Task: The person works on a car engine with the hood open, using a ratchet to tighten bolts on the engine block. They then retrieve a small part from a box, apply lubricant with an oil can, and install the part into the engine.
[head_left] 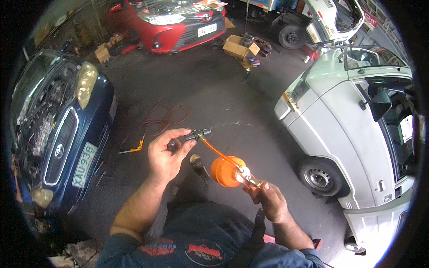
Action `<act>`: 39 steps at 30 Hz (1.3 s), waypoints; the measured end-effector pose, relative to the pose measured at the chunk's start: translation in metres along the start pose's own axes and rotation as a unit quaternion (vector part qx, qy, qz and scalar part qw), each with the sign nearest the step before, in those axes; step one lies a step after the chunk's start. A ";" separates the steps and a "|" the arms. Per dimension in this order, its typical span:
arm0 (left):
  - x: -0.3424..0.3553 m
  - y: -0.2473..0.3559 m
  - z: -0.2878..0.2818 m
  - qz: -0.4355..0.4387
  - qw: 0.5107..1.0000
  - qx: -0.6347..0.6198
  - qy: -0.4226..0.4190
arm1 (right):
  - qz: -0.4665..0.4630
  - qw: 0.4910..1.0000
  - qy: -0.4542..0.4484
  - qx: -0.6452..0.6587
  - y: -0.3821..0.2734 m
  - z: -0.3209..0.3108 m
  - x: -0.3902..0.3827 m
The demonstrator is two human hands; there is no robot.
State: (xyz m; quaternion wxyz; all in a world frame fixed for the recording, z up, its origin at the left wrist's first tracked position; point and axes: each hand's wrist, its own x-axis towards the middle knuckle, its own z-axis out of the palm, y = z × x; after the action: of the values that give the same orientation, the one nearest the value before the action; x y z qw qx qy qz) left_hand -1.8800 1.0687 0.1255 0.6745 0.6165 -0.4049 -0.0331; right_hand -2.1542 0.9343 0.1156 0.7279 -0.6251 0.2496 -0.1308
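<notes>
Left hand [166, 156] pinches small black part [198, 133] between thumb and fingers. Right hand [268, 201], fingers closed, grips orange oil can [227, 171]; its orange spout [213, 150] touches part. Both held over concrete floor [196, 85], between blue car [62, 134] and white van [348, 134].

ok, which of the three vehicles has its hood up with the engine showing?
The dark blue car on the person's left: its hood is up, engine bay exposed. The white van shows no engine; the red car's bay isn't visible.
</notes>
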 end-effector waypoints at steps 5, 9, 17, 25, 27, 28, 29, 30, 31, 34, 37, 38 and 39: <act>0.091 -0.069 0.020 -0.005 0.999 -0.041 0.002 | 0.016 1.000 0.012 -0.011 -0.010 -0.022 0.092; 0.185 -0.128 0.034 -0.058 0.996 -0.061 -0.035 | 0.019 0.999 0.031 -0.015 -0.031 -0.033 0.190; 0.346 -0.205 0.028 -0.047 0.997 -0.033 -0.054 | -0.037 0.998 0.041 -0.001 -0.082 -0.043 0.352; 0.458 -0.259 0.046 -0.053 0.997 -0.041 -0.026 | 0.010 0.999 0.049 0.012 -0.103 -0.063 0.483; 0.486 -0.279 0.053 -0.052 0.998 -0.026 -0.024 | 0.013 0.999 0.032 0.011 -0.105 -0.077 0.520; 0.500 -0.290 0.058 -0.062 0.998 -0.020 -0.025 | 0.014 1.000 0.026 0.007 -0.105 -0.087 0.540; 0.515 -0.302 0.063 -0.066 0.997 -0.012 -0.024 | 0.016 1.000 0.019 0.014 -0.105 -0.097 0.561; 0.531 -0.315 0.069 -0.070 0.997 -0.008 -0.023 | 0.020 1.000 0.013 0.020 -0.104 -0.107 0.584; 0.548 -0.328 0.077 -0.086 0.996 -0.007 -0.021 | 0.023 0.999 0.007 0.023 -0.103 -0.119 0.608; 0.606 -0.369 0.109 -0.106 0.994 -0.032 -0.001 | -0.005 1.000 -0.022 -0.004 -0.108 -0.160 0.687; 0.672 -0.400 0.145 -0.126 0.989 -0.069 0.027 | 0.035 0.999 -0.019 -0.024 -0.130 -0.204 0.766; 0.693 -0.407 0.154 -0.160 0.984 -0.070 0.031 | 0.022 0.999 -0.031 -0.031 -0.140 -0.217 0.791; 0.718 -0.415 0.162 -0.191 0.978 -0.072 0.033 | 0.009 0.998 -0.038 -0.048 -0.153 -0.230 0.818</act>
State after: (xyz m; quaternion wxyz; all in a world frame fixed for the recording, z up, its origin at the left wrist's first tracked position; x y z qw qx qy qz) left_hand -1.3057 0.4495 0.1182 0.7112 0.6334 -0.2534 -0.1696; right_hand -1.5690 0.3013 0.0796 0.7075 -0.6613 0.2333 -0.0878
